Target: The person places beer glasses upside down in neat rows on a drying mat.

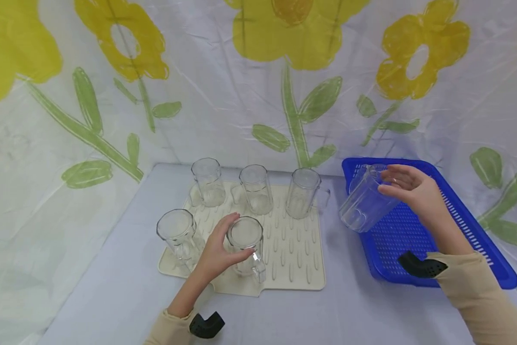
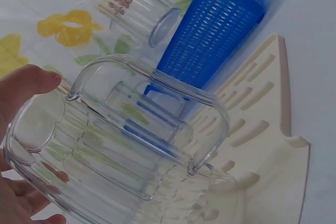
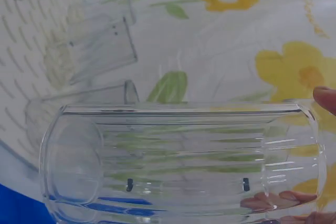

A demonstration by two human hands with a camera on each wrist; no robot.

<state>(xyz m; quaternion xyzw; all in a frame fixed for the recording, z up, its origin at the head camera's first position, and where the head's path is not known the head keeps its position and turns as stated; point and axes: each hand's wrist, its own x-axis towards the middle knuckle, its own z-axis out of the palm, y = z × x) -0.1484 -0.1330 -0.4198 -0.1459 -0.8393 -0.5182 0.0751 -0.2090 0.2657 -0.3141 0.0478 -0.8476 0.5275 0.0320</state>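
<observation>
Near the front of a cream drying mat [image 1: 290, 268], my left hand [image 1: 216, 253] grips a clear glass mug [image 1: 245, 235] around its upper part. In the left wrist view the thumb [image 2: 32, 81] lies at that mug's rim, and its handle faces away from the palm. My right hand [image 1: 417, 190] holds another clear glass mug [image 1: 363, 203] by one end, tilted above the left edge of a blue plastic basket [image 1: 506, 277]. The right wrist view shows this mug lying sideways across the picture, with the fingertips [image 3: 326, 98] at its right end.
Three upright glass mugs stand along the mat's back: left [image 1: 209, 186], middle [image 1: 256, 192] and right [image 1: 302, 195]. One more mug [image 1: 178, 232] stands front left, beside my left hand. A flower-printed sheet [image 1: 206, 105] hangs behind the white-covered table [image 1: 292, 316].
</observation>
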